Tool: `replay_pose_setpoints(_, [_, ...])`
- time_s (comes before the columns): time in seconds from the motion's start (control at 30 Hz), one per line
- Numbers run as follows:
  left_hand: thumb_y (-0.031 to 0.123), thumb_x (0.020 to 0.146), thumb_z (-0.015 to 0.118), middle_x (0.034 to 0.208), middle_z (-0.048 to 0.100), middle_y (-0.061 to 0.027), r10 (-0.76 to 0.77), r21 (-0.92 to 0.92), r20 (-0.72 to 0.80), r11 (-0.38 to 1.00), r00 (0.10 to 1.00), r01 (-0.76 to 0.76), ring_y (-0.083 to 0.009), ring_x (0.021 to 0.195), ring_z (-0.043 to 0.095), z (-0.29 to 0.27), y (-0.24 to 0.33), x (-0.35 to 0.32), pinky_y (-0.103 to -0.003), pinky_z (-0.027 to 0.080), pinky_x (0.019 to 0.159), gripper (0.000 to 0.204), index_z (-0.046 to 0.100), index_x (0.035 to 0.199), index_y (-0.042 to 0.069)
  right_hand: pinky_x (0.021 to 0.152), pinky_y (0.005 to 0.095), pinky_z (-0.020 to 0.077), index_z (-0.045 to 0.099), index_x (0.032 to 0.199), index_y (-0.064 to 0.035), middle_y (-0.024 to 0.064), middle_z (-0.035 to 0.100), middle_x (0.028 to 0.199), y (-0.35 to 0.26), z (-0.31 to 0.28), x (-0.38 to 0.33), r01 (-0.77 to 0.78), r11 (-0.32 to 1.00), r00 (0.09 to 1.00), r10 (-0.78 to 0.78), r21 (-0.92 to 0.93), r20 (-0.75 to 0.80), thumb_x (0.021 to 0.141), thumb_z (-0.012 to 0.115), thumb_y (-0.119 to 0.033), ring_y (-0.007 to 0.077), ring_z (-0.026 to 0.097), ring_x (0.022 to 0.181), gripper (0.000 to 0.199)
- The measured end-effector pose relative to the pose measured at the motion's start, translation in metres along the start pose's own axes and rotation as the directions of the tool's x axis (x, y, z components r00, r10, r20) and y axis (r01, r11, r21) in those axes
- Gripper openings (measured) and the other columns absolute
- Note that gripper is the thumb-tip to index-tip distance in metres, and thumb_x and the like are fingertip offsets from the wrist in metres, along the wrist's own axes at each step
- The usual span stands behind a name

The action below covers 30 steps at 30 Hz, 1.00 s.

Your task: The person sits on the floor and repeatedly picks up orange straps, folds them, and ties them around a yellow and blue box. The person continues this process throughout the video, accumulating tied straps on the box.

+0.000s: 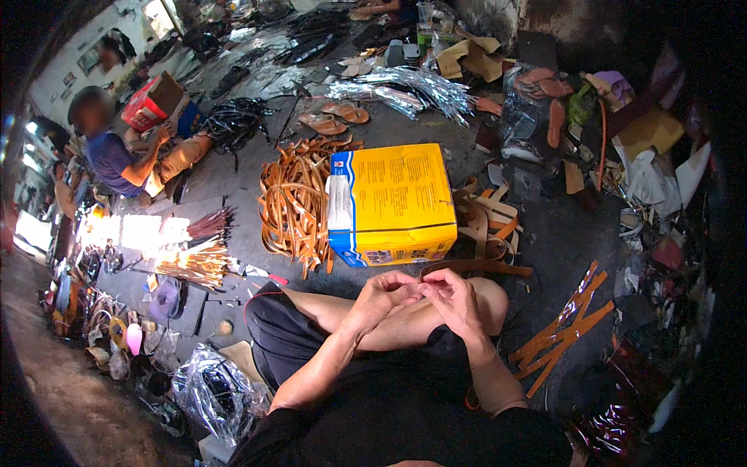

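Observation:
My left hand [385,297] and my right hand [454,302] meet above my crossed legs, just in front of a yellow and blue cardboard box [401,191]. Both are closed, with thumbs and fingertips pinched together. Whatever sits between the fingertips is too small or hidden to make out. A brown strap [498,268] runs from behind the fingers of my right hand out past my knee; whether it is gripped is unclear. A heap of brown glossy straps [294,204] lies against the box's left side, and more tan straps [490,220] lie to its right.
Several orange-brown strips [562,331] lie crossed at my right. Bundles of dark and tan strips [194,261] and a clear plastic bag [212,389] are at my left. Sandals [334,117] and silvery strips [405,89] lie beyond the box. Another person [128,159] sits far left.

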<state>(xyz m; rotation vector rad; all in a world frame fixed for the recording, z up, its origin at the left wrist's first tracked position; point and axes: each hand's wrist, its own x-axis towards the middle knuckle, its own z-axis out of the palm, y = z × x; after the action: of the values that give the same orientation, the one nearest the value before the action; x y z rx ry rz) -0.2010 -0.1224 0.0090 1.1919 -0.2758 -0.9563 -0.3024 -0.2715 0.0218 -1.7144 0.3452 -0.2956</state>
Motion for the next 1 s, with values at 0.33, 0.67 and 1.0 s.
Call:
replay_pose_setpoints(0.33, [0.014,0.093,0.059,0.090,0.063,-0.0025,0.102,0.114,0.031,0.988,0.994,-0.105,-0.0112,0.082,0.060,-0.007,-0.009,0.006,-0.024,0.049,0.073,0.014,0.060,0.100,0.003,0.070,0.0252,0.0507,0.059,0.095,0.0025,0.0080,0.066,0.087,0.002,-0.010,-0.001,-0.043,0.994,0.998,0.047,-0.100,0.047,0.090,0.063,-0.015,0.0132,0.063,0.077,0.019])
replay_pose_setpoints(0.67, [0.018,0.093,0.050,0.093,0.067,-0.0130,0.243,-0.232,-0.692,0.817,0.679,-0.528,-0.0175,0.079,0.063,-0.241,0.049,-0.063,-0.031,0.052,0.090,0.023,0.059,0.095,-0.003,0.090,0.0326,0.0548,0.060,0.087,0.0050,0.0157,0.066,0.091,0.172,-0.352,0.025,0.292,0.577,0.699,0.416,0.763,-0.582,0.083,0.056,-0.006,0.0252,0.066,0.092,0.013])
replay_pose_setpoints(1.0, [0.027,0.095,0.052,0.092,0.060,-0.0083,0.238,0.264,-0.183,0.946,0.954,-0.186,-0.0199,0.085,0.064,-0.113,0.115,-0.031,-0.031,0.052,0.074,0.021,0.052,0.096,0.007,0.081,0.0398,0.0551,0.059,0.111,-0.0043,0.0137,0.067,0.102,0.111,-0.364,0.006,-0.112,0.942,0.813,0.269,0.315,-0.516,0.097,0.046,-0.033,0.0248,0.067,0.089,0.035])
